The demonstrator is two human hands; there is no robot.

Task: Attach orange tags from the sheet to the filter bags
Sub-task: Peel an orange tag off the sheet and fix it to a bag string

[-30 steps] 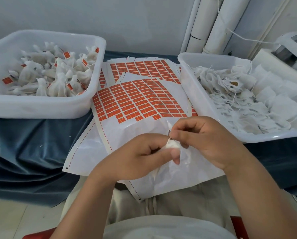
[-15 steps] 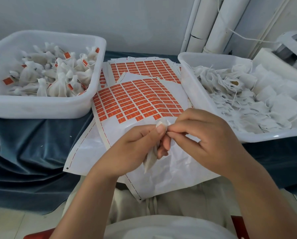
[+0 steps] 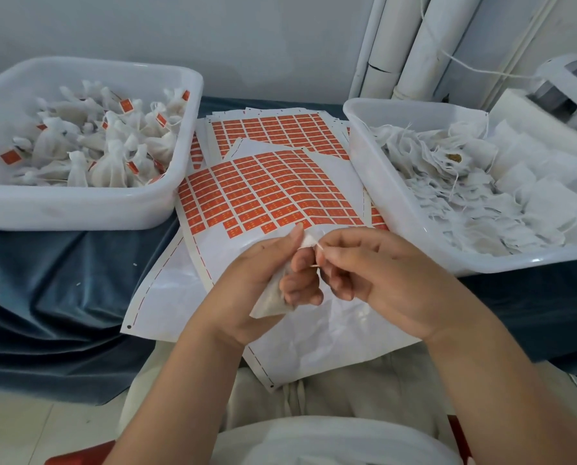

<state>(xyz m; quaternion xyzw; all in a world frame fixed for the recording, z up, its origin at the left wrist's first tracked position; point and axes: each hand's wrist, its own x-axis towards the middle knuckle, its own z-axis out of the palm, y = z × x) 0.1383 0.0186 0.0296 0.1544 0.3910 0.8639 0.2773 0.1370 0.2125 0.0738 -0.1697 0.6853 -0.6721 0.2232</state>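
A white filter bag point(image 3: 269, 298) hangs from my left hand point(image 3: 252, 280), pinched at its neck between thumb and fingers. My right hand point(image 3: 377, 273) meets it there, its fingertips closed on the bag's thin string at the top. Both hands hover over the near, peeled part of the sheet of orange tags point(image 3: 263, 193), which lies between the two tubs. More tag sheets point(image 3: 273, 129) lie under it farther back.
A white tub point(image 3: 79, 209) at the left holds tied filter bags with orange tags. A white tub point(image 3: 377, 169) at the right holds loose flat filter bags. Dark blue cloth point(image 3: 45, 297) covers the table. White pipes point(image 3: 411, 45) stand at the back right.
The bag has been lifted slightly and let hang below my left hand. My right fingers have shifted from the bag's body to its top, pinching the string.
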